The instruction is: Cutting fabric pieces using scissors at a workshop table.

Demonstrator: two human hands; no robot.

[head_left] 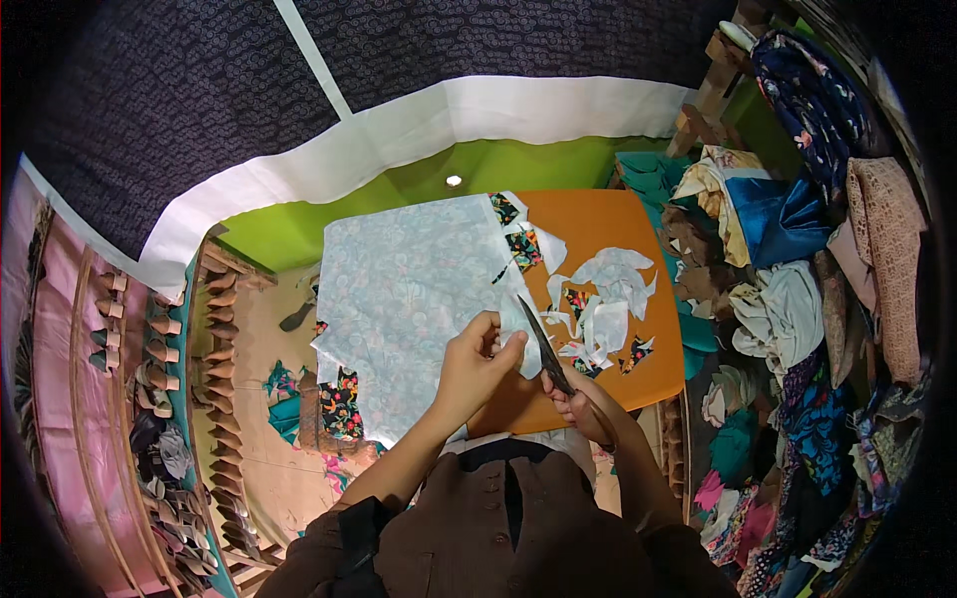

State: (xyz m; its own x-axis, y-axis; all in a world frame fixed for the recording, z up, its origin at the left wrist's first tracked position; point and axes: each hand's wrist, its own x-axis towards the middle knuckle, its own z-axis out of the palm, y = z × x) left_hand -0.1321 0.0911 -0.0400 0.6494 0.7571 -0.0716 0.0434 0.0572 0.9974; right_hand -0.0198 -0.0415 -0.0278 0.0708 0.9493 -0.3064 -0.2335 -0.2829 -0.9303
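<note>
My left hand [477,364] pinches a small pale piece of fabric [514,321] between thumb and fingers. Dark scissors [546,351] are gripped in my right hand [586,411], their blades pointing up and left along the right edge of that piece. Below and beyond my left hand, a large whitish fabric sheet [414,279] covers the left part of the orange table [608,214]. Its bright floral side [341,404] shows on black at the folded lower left corner. White and floral offcuts [610,284] lie loose on the table, to the right of the scissors.
Piled cloths [783,309] crowd the right side. Racks of wooden shoe forms [221,369] and shoes [159,349] stand at the left. Teal scraps [284,404] lie on the floor [264,329]. A dark patterned curtain [219,110] with a white border hangs ahead.
</note>
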